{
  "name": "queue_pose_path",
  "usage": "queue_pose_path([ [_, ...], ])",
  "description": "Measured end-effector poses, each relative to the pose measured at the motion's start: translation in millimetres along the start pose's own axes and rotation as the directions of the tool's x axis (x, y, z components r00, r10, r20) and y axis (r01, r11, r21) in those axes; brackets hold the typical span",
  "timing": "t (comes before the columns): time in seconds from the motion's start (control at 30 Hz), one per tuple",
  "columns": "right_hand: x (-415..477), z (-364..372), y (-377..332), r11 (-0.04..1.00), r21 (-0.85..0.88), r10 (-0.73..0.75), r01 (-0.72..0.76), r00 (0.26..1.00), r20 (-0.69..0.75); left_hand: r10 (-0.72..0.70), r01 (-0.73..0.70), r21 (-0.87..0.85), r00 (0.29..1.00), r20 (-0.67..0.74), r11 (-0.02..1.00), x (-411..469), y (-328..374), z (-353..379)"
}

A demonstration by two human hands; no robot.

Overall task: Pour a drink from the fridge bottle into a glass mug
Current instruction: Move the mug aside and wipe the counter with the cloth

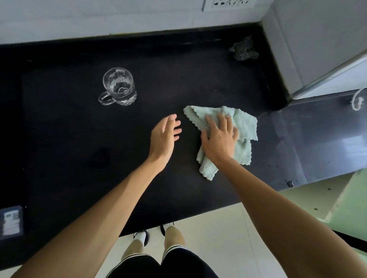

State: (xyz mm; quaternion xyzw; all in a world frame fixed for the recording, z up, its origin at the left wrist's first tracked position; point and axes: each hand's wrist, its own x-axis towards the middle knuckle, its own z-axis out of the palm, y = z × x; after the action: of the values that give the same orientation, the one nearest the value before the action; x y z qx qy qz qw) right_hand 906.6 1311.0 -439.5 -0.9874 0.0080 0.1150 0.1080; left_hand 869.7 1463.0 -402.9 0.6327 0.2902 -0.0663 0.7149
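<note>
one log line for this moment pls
right hand: flat on green cloth | left hand: open, empty | glass mug: upright on counter | bottle: unseen

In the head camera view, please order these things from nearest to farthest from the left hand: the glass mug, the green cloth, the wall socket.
From the left hand:
1. The green cloth, just to its right on the counter, under the right hand.
2. The glass mug, ahead and to the left, standing apart.
3. The wall socket, far back on the wall.
</note>
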Motion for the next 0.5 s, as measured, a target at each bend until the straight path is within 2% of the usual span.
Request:
queue_pose_path([
  [0.1,-4,9,-31,0.998,-0.030,-0.065,0.063,0.997,-0.053,0.151,-0.140,0.068,0.971,-0.185,0.988,-6,-4,-22],
  [0.2,-26,27,-90,0.960,0.017,-0.280,0.280,0.960,-0.017,0.205,-0.195,0.064,0.908,-0.366,0.979,-13,-2,-57],
  [0.27,-50,41,-130,0.874,0.063,-0.485,0.482,0.874,0.031,0.202,-0.204,0.046,0.866,-0.457,0.978,-17,-1,-87],
  [0.33,-70,54,-160,0.751,0.092,-0.660,0.653,0.739,0.137,0.201,-0.201,0.057,0.826,-0.527,0.978,-23,-3,-118],
  [0.4,-68,63,-174,0.691,0.081,-0.720,0.719,0.673,0.169,0.192,-0.192,0.062,0.790,-0.582,0.979,-30,-9,-145],
  [0.5,-43,69,-184,0.690,0.018,-0.717,0.724,0.679,0.159,0.183,-0.183,0.064,0.759,-0.625,0.981,-40,-23,-175],
])
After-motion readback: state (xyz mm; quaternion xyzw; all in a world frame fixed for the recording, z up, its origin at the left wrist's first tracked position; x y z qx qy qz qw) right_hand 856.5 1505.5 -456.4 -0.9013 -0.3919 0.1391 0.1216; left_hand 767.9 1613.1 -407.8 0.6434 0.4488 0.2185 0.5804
